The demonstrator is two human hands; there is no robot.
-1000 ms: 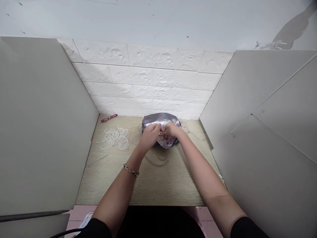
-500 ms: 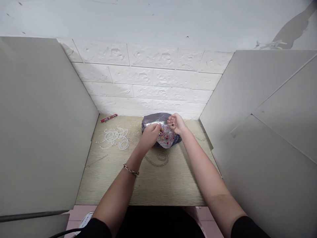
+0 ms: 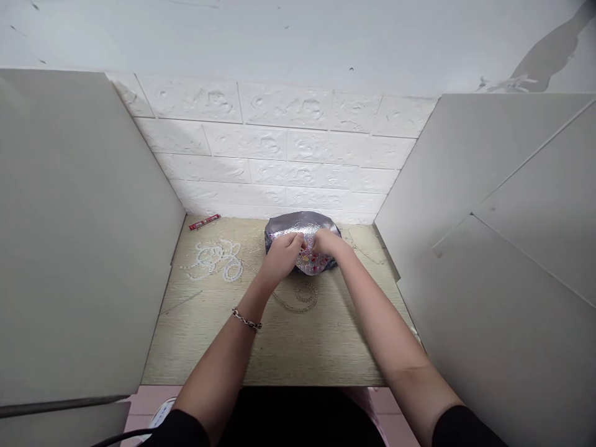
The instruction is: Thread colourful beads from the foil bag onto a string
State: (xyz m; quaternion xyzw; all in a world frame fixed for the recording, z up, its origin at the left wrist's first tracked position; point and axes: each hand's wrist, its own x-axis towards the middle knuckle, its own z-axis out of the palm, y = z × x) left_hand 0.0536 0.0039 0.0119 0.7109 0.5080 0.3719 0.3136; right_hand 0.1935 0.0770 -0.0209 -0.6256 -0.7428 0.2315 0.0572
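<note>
A silvery bag (image 3: 302, 220), dark blue on its outside, lies opened out on the table and holds many small mixed beads (image 3: 311, 264) in pink, red, yellow and clear. Over its left side is my left hand (image 3: 280, 256), thumb and fingers pinched together; what they hold is too small to make out. My right hand (image 3: 327, 242) is lowered to the beads from the right, with its fingers curled down and their tips partly hidden. A strand of clear beads (image 3: 298, 308) curls on the table in front of the bag.
Coiled strings of white beads (image 3: 223, 261) lie left of the bag. Behind them is a narrow red packet (image 3: 203, 222) near the brick-pattern wall (image 3: 288, 143). Grey panels (image 3: 84, 236) close in both sides. Thin thread (image 3: 367, 248) lies at the right.
My right hand has turned from palm up, with a dark red bead on its fingers, to palm down, and dropped to the beads in the bag. My left hand has hardly moved.
</note>
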